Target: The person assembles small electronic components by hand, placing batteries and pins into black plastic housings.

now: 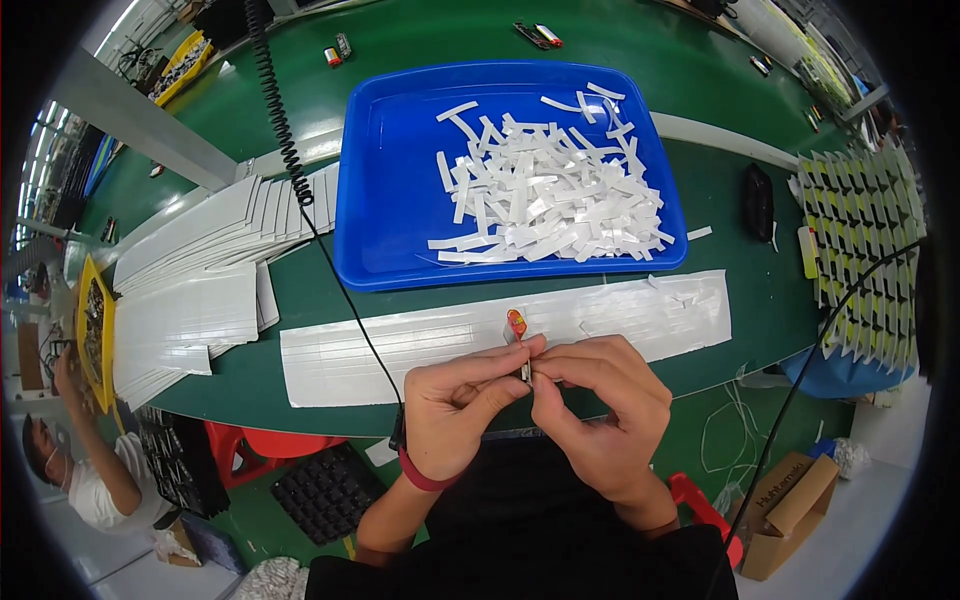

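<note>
A: What are the hands working at?
B: One small orange-red piece [516, 322], sitting between the fingertips over the near edge of the white sheet [430, 350]. Left hand [450, 405] is curling, thumb and forefinger pinching the piece. Right hand [610, 405] is closing thumb to forefinger at its near end; cannot tell whether it is gripping.

A: Counts, going outward?
B: One sheet is lying on the green table [300, 300]. One blue tray [390, 170] is standing beyond, holding white strips [560, 190], too many and too overlapped for counting. One loose strip [699, 233] is lying just right of the tray. One stack of white sheets [190, 310] is fanning out at left. At right, one black pouch [758, 203] is resting near one rack of yellow-green pieces [865, 250]. One person [100, 475] is sitting at far left.

A: Writing?
B: One cardboard box [790, 515], near right on the floor, is carrying dark lettering. Any marks on the piece are showing too small for reading.

A: Its look?
B: Rounded far end is showing orange-red with a paler patch; fingers are hiding much of the rest.
</note>
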`<control>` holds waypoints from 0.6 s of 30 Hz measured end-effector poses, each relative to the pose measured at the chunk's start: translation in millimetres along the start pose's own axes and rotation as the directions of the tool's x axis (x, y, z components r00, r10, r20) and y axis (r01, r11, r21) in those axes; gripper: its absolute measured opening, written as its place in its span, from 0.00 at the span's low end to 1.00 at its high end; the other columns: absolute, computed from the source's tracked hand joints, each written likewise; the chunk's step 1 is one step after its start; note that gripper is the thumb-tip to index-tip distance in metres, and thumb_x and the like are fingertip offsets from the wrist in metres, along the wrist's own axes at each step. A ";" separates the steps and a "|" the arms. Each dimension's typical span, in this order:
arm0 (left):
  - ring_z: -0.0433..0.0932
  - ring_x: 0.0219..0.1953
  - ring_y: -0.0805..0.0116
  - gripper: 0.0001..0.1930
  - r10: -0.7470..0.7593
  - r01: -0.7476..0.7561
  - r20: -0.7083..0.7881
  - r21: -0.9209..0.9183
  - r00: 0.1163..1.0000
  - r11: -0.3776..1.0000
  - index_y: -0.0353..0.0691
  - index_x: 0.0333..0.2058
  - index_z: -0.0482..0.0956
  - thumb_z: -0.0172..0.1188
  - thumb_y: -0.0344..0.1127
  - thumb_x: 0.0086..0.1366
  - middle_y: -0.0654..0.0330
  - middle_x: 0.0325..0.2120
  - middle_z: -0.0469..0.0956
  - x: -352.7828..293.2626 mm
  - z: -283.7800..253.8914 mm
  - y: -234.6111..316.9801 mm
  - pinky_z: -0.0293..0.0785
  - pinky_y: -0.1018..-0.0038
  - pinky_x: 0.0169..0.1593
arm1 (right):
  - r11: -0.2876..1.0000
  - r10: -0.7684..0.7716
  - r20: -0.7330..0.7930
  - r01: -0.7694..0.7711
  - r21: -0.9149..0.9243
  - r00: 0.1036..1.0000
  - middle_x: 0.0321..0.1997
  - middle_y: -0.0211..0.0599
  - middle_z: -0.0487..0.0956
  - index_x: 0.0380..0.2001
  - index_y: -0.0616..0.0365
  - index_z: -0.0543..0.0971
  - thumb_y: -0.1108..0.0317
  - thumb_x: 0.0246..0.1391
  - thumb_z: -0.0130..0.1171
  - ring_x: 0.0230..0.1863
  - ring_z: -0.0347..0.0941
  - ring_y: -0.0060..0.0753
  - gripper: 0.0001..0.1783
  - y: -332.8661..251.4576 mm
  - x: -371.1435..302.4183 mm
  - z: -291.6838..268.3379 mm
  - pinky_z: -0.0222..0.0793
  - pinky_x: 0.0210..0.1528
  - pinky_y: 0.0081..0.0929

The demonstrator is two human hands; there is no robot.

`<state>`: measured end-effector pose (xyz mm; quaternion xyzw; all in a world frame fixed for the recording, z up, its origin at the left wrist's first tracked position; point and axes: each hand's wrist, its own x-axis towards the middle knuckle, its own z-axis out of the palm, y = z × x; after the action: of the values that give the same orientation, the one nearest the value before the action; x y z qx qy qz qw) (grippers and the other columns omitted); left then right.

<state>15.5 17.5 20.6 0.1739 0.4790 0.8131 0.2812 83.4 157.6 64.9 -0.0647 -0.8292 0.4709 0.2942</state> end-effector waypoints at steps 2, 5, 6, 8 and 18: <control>0.77 0.53 0.56 0.16 0.018 -0.018 0.008 0.023 1.000 1.000 0.25 0.48 0.77 0.56 0.13 0.60 0.40 0.50 0.76 -0.7 1.1 1.0 0.75 0.68 0.56 | 0.999 -0.041 -0.013 0.040 -0.032 0.999 0.32 0.37 0.83 0.30 0.62 0.82 0.82 0.37 0.68 0.32 0.78 0.36 0.12 -0.1 -0.7 0.6 0.72 0.35 0.25; 0.77 0.53 0.56 0.16 0.001 -0.001 -0.010 0.035 1.000 0.999 0.25 0.48 0.77 0.56 0.13 0.60 0.41 0.50 0.76 -0.8 1.6 2.1 0.75 0.69 0.56 | 0.995 -0.071 -0.022 0.069 -0.069 0.997 0.31 0.36 0.82 0.30 0.62 0.81 0.81 0.37 0.68 0.32 0.78 0.36 0.12 -0.2 0.2 1.5 0.72 0.33 0.25; 0.77 0.53 0.56 0.16 0.002 -0.001 -0.010 0.036 1.000 0.999 0.25 0.48 0.77 0.56 0.13 0.60 0.41 0.50 0.76 -0.4 1.8 2.4 0.75 0.69 0.56 | 0.997 -0.043 -0.024 0.042 -0.062 0.999 0.30 0.36 0.82 0.29 0.62 0.80 0.81 0.37 0.68 0.32 0.78 0.36 0.12 -0.4 -0.6 2.3 0.71 0.32 0.24; 0.77 0.53 0.57 0.17 -0.004 0.005 -0.005 0.047 1.000 0.999 0.25 0.48 0.77 0.56 0.13 0.60 0.41 0.50 0.76 -0.7 2.0 2.4 0.75 0.70 0.56 | 0.998 -0.015 -0.025 0.013 -0.055 1.000 0.30 0.36 0.82 0.29 0.62 0.80 0.81 0.37 0.68 0.31 0.78 0.36 0.11 -0.3 -0.9 3.2 0.71 0.32 0.24; 0.77 0.52 0.56 0.19 0.105 -0.109 -0.046 -0.094 0.993 0.990 0.26 0.55 0.71 0.55 0.20 0.65 0.45 0.49 0.77 0.5 0.7 -3.9 0.75 0.65 0.56 | 0.982 0.148 -0.034 -0.143 0.127 0.988 0.28 0.33 0.79 0.27 0.62 0.77 0.81 0.38 0.64 0.27 0.71 0.25 0.10 6.4 1.7 -2.8 0.67 0.30 0.20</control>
<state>16.6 19.8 17.6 0.1687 0.4350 0.8526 0.2354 82.4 163.8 61.4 -0.1169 -0.7848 0.5403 0.2802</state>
